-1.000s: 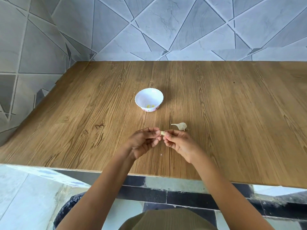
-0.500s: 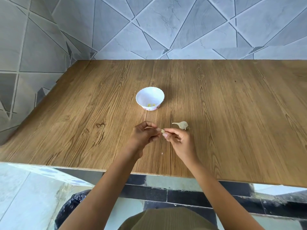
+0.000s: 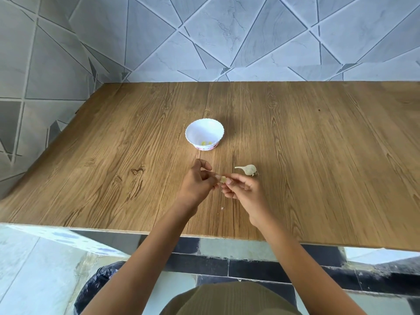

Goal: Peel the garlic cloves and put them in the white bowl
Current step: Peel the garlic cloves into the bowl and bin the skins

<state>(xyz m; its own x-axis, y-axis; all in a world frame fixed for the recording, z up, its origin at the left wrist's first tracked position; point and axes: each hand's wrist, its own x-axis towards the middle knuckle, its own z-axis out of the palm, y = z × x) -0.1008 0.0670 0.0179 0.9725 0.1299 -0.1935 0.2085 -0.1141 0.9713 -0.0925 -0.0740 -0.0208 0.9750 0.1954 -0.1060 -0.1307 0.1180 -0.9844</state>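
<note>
A small pale garlic clove (image 3: 223,179) is pinched between the fingertips of both hands, just above the wooden table (image 3: 318,155). My left hand (image 3: 197,181) holds it from the left and my right hand (image 3: 243,189) from the right. Beyond the hands stands the white bowl (image 3: 204,134), scalloped at the rim, with a few yellowish peeled cloves (image 3: 205,143) at its bottom. What is left of the garlic bulb (image 3: 249,169), with its stalk pointing left, lies on the table just right of my right hand's fingers.
A tiny scrap of peel (image 3: 222,208) lies on the table below the hands. A tiled wall closes off the back and left. A black bin bag (image 3: 95,285) sits on the floor under the table's near edge.
Both hands with the clove have shifted a little farther from me, toward the bowl, and my left index finger has lifted. The bowl and bulb have not moved.
</note>
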